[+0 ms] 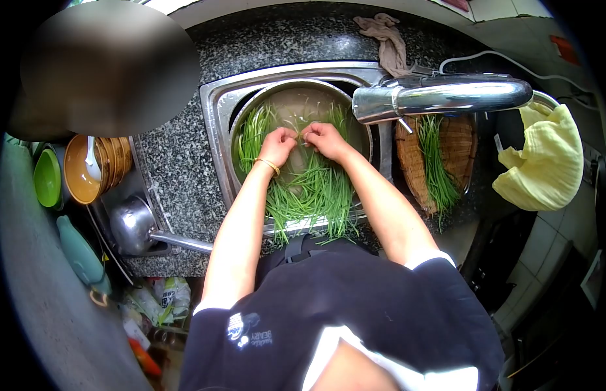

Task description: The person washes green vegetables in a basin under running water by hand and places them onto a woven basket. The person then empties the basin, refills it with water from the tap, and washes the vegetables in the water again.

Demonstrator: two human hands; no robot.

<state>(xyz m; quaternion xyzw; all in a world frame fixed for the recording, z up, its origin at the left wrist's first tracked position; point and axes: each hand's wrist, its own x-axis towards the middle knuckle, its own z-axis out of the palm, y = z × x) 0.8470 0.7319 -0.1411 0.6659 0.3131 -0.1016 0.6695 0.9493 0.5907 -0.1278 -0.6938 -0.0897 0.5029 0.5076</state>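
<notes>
The greens [310,189] lie mostly on the near side of my grip, between my forearms, their long axis running roughly toward my body and spilling over the near rim of the basin [364,116]. More stand along its left wall, nearer my left hand [279,144]. That hand and my right hand [324,140] meet over the basin, fingertips pinched narrow and close together; I cannot tell what fine piece, if any, is between them. The basin sits in the sink [215,114], the tap [446,96] beside my right, the basket [460,140] beyond.
</notes>
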